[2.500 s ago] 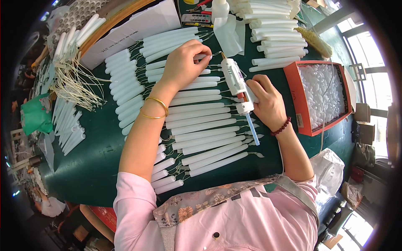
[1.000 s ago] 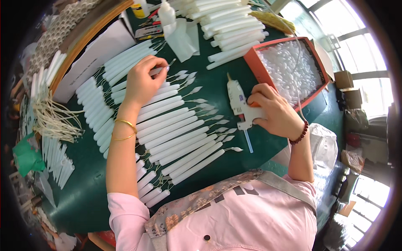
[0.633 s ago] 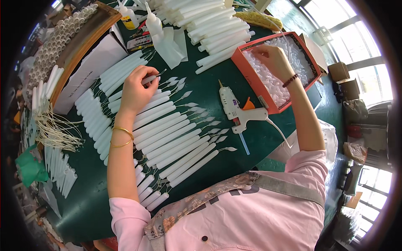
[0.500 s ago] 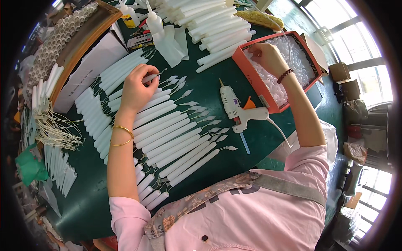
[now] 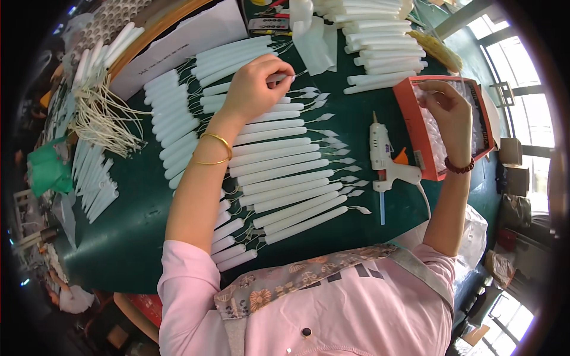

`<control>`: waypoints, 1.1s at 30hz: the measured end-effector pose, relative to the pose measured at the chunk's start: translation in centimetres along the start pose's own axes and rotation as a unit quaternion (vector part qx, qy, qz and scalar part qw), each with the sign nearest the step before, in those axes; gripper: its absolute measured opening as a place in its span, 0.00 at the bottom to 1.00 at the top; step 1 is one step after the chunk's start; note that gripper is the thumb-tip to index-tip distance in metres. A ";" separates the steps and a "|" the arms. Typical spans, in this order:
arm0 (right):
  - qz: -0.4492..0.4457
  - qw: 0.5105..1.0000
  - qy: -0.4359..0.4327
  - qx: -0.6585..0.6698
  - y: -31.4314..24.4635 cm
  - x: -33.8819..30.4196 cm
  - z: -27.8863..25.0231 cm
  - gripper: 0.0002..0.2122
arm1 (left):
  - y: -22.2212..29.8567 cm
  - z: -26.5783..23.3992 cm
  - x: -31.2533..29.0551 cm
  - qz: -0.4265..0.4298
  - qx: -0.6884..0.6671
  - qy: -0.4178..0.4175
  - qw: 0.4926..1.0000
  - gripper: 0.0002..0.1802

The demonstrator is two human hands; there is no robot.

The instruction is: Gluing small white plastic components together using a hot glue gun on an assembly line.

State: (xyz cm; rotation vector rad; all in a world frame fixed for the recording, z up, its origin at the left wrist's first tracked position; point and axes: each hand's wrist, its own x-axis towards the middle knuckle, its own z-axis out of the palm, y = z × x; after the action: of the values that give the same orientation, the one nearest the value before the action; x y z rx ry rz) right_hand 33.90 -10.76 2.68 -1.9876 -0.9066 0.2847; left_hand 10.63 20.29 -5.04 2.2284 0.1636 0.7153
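My left hand (image 5: 259, 85) is closed round a white taper candle (image 5: 277, 78), a thin wire sticking out past its fingertips. It hovers over a row of white taper candles (image 5: 279, 162), many with translucent flame-shaped tips (image 5: 358, 210) on their wires. My right hand (image 5: 449, 115) is over a red box (image 5: 409, 121) filled with clear flame-shaped pieces (image 5: 436, 142). Its thumb and fingers come together near the box's left edge; whatever they pinch is too small to make out. Between the hands a white glue gun (image 5: 386, 157) with an orange trigger lies on the table.
More white candles lie stacked (image 5: 380, 53) at the back and in a column (image 5: 172, 127) at left. Beyond are a bundle of cream wires (image 5: 107, 121), a green bag (image 5: 48, 166), a remote control (image 5: 268, 24) and white tissue (image 5: 313, 44). The glue gun's cord (image 5: 425, 202) trails toward me.
The whole view has shifted, so the table appears farther right and up. My right hand has risen from among the clear pieces. My left hand keeps its hold on the candle.
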 end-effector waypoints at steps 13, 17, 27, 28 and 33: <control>-0.007 0.976 -0.136 0.170 -3.7 6.7 15.4 0.09 | 0.6 -0.3 -0.2 -0.018 0.081 -0.003 0.997 0.04; 0.014 0.969 -0.133 0.208 -4.5 6.3 15.8 0.09 | -0.3 -0.3 -0.3 0.025 0.066 0.029 0.997 0.04; 0.016 0.964 -0.165 0.210 -4.5 6.4 17.2 0.08 | -0.5 -0.2 -0.2 0.053 0.047 0.054 0.996 0.05; 0.015 0.963 -0.161 0.217 -4.4 6.2 17.3 0.07 | -0.2 -0.2 -0.1 0.053 0.046 0.054 0.996 0.05; 0.015 0.960 -0.154 0.233 -4.0 6.2 17.4 0.07 | 0.4 -0.2 -0.1 -0.002 0.027 0.028 0.999 0.08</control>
State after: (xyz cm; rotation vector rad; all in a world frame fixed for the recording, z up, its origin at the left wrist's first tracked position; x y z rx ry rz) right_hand 27.34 6.03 -3.03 -1.5418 -0.9010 0.7694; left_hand 10.44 20.11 -4.70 2.2592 0.2185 0.7803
